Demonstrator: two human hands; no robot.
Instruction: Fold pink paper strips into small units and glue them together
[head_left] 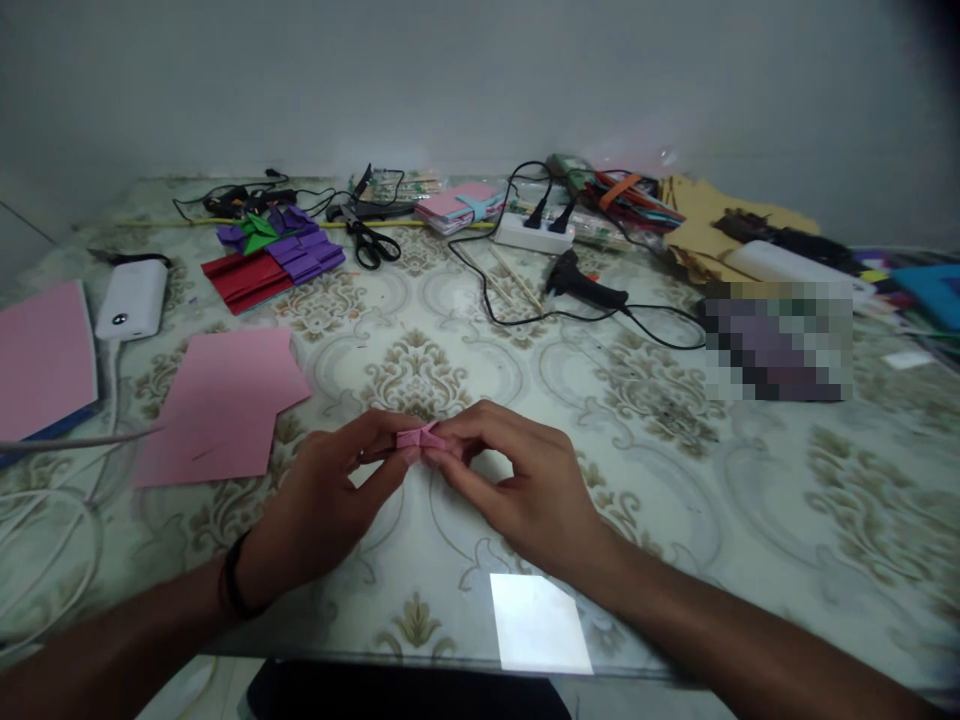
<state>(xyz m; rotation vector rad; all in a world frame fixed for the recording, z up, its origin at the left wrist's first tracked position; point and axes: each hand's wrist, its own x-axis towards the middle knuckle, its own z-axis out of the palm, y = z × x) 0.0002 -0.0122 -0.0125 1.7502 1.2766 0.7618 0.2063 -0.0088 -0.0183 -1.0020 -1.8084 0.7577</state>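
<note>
Pink folded paper [417, 438] sits at the middle of the scene, above the near part of the patterned table [465, 510], pinched between thumb and fingers of both the left hand [319, 490] and the right hand [529, 475], each partly closed, the fingertips of the two almost meeting. Pink sheets [225, 405] lie to the left of the hands, a white power bank [133, 298] beyond them, and black-handled scissors [371, 243] and a black glue gun [589, 285] rest farther off.
</note>
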